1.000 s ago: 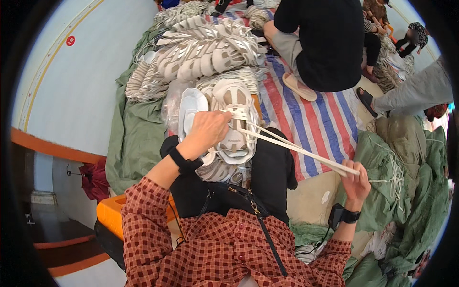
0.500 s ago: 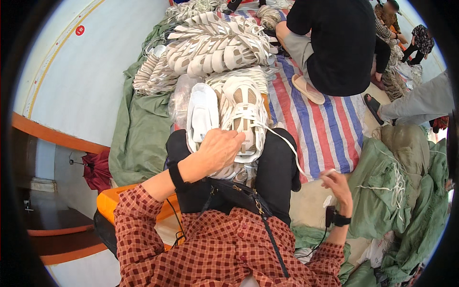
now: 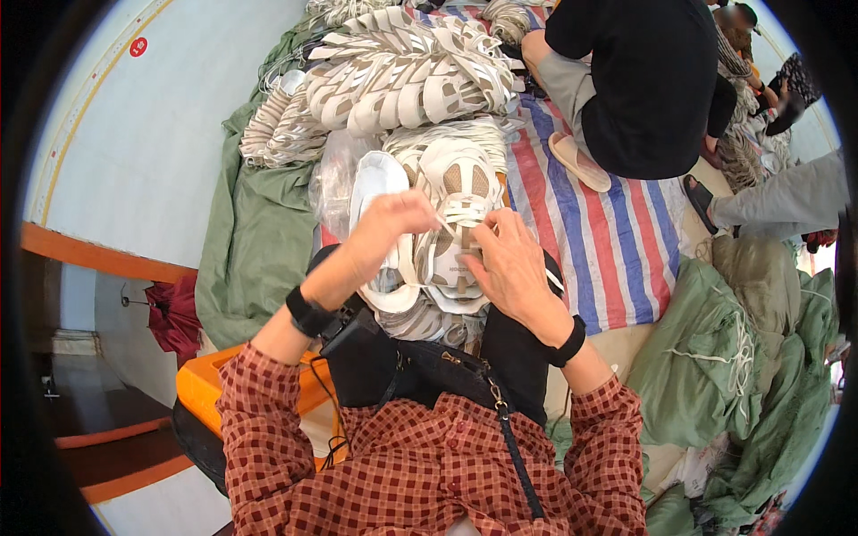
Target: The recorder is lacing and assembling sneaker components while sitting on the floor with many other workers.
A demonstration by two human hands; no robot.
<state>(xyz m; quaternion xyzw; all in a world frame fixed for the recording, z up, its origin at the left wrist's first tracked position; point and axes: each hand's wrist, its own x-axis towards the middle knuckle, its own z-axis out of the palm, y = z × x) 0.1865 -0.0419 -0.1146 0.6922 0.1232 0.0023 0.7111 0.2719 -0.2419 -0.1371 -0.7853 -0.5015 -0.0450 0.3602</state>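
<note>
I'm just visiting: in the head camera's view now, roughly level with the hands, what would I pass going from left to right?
Dark red cloth → green sheet → left hand → laced shoe → right hand → striped sheet → green sack.

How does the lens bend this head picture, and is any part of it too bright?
In the head view, the yellow border line along the pale wall curves and the picture's corners are black; the sneaker near the middle is softly lit, its laces clear enough to make out; at the right rim, beyond the green sacks, it looks washed out.
</note>
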